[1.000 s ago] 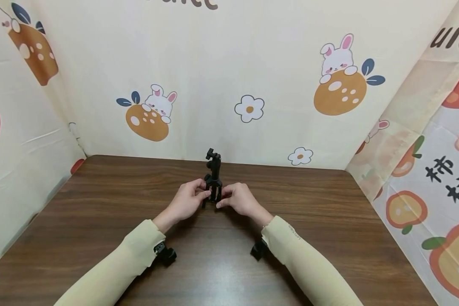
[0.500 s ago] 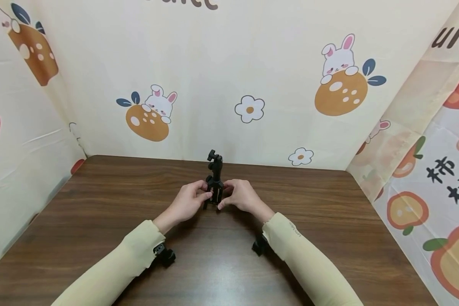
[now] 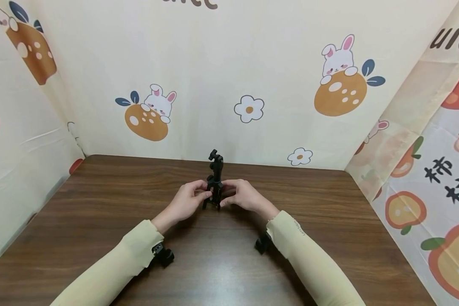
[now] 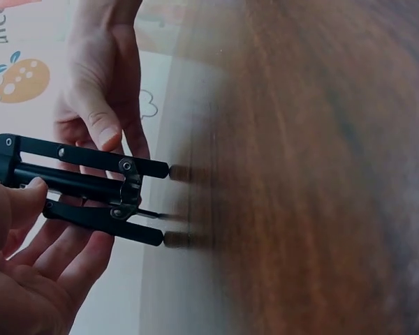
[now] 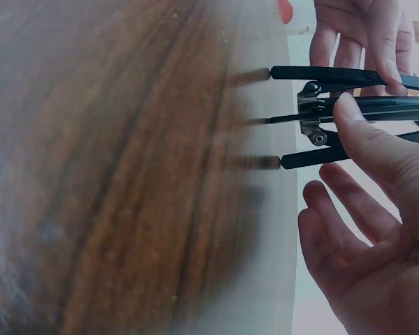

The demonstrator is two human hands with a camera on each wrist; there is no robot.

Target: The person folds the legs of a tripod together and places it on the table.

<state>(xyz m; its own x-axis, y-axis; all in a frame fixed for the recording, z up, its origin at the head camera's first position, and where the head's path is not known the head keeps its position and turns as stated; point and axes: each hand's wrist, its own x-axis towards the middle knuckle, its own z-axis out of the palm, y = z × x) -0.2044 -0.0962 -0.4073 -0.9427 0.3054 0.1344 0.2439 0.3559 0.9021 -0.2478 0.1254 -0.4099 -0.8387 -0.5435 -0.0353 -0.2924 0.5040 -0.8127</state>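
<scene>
A small black tripod [image 3: 216, 174] stands upright on the brown wooden table [image 3: 222, 263], its legs a little apart and its jointed head on top. My left hand [image 3: 186, 200] pinches a leg on the left side, thumb in front and fingers behind. On the other side, my right hand [image 3: 245, 195] has its thumb and fingers parted around the right leg. From the right wrist camera, the right thumb [image 5: 356, 115] overlaps the tripod's middle while loosely bent fingers [image 5: 328, 216] lie apart from the near leg. A metal brace [image 4: 129, 187] links the legs in the left wrist view.
Printed cloth with rabbits and fruit hangs behind the table as a back wall [image 3: 214, 76], with more cloth at both sides. Black wrist cameras [image 3: 163, 255] are strapped at both pale yellow sleeves [image 3: 313, 259].
My right hand has shifted slightly right, its thumb drawing back from the tripod's foot. The tripod has moved a touch to the right. My left hand stays nearly in place on its leg.
</scene>
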